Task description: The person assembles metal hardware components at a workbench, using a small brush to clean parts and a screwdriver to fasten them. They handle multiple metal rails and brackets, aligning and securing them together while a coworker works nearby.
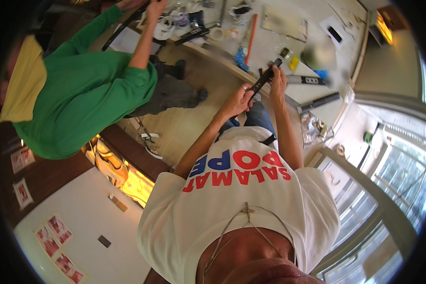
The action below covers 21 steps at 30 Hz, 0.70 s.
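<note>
The left hand and right hand are both clamped around a slim black rail, slanted across the near edge of a cluttered worktable. Good handling calls for even, firm grips (minding any sharp edges) and the rail's far end kept clear of clutter.

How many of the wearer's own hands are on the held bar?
2: the left hand on the lower part of the black bar, the right hand nearer its upper end.
</note>
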### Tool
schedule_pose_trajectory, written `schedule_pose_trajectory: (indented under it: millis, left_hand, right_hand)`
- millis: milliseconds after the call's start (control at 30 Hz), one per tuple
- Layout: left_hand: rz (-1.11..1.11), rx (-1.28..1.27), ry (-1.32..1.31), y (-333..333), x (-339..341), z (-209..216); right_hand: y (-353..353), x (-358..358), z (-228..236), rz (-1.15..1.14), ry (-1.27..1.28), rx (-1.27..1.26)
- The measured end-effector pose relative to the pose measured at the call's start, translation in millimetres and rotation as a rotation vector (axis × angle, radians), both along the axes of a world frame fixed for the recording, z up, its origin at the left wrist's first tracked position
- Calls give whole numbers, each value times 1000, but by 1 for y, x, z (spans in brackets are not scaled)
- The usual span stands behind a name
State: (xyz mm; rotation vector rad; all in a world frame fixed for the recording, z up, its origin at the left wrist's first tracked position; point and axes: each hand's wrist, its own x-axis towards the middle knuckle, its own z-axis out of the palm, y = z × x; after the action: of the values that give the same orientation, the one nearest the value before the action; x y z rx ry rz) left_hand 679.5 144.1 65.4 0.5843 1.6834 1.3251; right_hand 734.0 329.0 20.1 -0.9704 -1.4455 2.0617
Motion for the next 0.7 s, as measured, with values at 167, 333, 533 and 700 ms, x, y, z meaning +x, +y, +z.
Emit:
schedule_pose_trajectory:
  millis: [167,333,533,700]
  left_hand:
    - [-67,76,-441,20,36,4]
    - [-201,-23,-453,87,66,-3]
    - [-229,29,797,213,32,-145]
    - [-301,-267,996,288,17,-171]
  right_hand:
    - [39,68,19,242,363,-455]
    - [97,154,-23,147,369,-468]
    - [208,258,-51,-444,37,-232]
    - [296,326,-61,-603,63,-294]
